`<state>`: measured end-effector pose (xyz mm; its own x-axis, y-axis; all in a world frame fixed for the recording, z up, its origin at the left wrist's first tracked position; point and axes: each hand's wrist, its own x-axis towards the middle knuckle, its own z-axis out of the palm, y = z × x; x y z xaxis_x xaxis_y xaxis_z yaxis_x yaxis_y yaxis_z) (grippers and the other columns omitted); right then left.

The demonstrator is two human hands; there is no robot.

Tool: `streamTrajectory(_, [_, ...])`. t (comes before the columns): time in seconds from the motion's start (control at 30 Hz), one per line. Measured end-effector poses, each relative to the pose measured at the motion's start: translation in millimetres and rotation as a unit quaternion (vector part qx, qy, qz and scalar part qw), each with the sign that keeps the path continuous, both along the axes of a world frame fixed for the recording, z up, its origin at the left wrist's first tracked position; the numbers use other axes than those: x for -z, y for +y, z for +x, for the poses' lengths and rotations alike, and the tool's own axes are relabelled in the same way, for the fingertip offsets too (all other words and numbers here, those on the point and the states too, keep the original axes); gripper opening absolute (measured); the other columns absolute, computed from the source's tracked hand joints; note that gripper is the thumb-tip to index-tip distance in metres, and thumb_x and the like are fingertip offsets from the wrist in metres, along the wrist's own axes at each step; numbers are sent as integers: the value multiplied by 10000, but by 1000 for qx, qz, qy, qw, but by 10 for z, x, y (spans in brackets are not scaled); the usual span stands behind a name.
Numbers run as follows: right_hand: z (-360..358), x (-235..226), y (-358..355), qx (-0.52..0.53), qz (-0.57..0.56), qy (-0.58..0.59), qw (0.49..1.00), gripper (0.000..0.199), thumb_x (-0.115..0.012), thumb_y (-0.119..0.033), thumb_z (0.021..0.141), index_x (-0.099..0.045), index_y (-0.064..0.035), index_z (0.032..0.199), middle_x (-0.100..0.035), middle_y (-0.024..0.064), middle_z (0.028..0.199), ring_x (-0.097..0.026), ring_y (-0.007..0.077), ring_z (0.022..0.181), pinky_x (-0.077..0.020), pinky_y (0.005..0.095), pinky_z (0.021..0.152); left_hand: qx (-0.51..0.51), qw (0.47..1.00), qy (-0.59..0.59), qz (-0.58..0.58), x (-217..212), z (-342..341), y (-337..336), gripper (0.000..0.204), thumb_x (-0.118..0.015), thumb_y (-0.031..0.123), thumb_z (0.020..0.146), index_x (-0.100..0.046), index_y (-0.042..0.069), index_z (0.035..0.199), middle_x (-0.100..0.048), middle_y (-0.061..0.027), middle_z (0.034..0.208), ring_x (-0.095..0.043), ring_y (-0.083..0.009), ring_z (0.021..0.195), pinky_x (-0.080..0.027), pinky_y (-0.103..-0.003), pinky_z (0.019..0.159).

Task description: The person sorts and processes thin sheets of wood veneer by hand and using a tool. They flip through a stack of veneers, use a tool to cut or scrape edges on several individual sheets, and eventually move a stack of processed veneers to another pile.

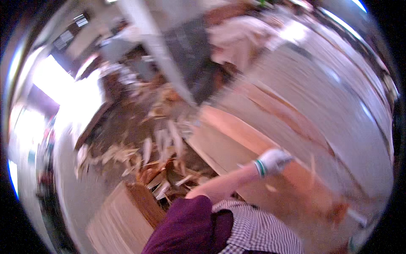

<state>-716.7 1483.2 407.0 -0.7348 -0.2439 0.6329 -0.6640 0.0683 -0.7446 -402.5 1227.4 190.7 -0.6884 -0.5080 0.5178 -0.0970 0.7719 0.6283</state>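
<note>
Left hand point(275, 161), white-gloved, over the long orange-brown wood strip point(243, 131); blurred, cannot tell whether its grip pinches or lies spread. Right hand point(356, 243) barely in at near right, grip unreadable. Strip slants far left to near right across pale tabletop point(224, 152). Left: wood scraps point(163, 142); near left, stacked sheets point(122, 216).

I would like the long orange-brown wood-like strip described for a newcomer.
Right of the littered brown floor is a broad pale surface. Along it, at the white-gloved left hand, runs the orange-brown strip, brighter and more orange than the reddish strip beyond.
</note>
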Motion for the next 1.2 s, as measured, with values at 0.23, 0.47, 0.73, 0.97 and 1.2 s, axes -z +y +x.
streamTrajectory(0.23, [-236, 649, -334, -125, 223, -254, 933, 310, -492, -237, 914, -615, -16, 1094, -601, 53, 993, -549, 144, 931, -430, 275, 844, 120, 984, -122, 42, 150, -816, 223, 203, -541, 135, 819, -632, 83, 994, -651, -114, 899, -601, -287, 855, -453, -403, 805])
streamTrajectory(0.47, [-703, 1958, -541, -237, 178, -504, 811, 166, -590, -231, 854, -602, -71, 814, -576, 7, 646, -443, 72, 495, -341, 238, 436, 78, 960, -260, -62, 125, -1866, 259, 185, -537, 195, 823, -631, 129, 968, -651, -110, 875, -618, -299, 780, -494, -415, 695])
streamTrajectory(0.73, [-955, 2501, -1775, -237, 134, -549, 790, 152, -576, -194, 860, -584, -63, 936, -626, 43, 691, -468, 94, 484, -355, 262, 418, -37, 939, -327, -102, 105, -2722, -447, 258, -558, 253, 801, -612, 174, 1041, -630, -84, 998, -602, -279, 908, -473, -400, 772])
streamTrajectory(0.97, [-1077, 2939, -2384, -182, 163, -576, 780, 170, -626, -197, 829, -606, -40, 892, -615, 52, 689, -492, 114, 476, -383, 248, 432, -73, 931, -327, -146, 703, -3241, -647, 512, -569, 264, 777, -489, 158, 1271, -449, -59, 1350, -389, -258, 1237, -323, -447, 975])
streamTrajectory(1.2, [-1089, 2703, -1769, -313, 238, -608, 689, 305, -734, -337, 737, -618, -65, 813, -545, -18, 675, -474, 96, 583, -366, 259, 519, -21, 903, -373, -212, 693, -3277, -633, 320, -515, 201, 805, -572, 62, 1088, -580, -154, 1114, -565, -258, 1023, -487, -396, 787])
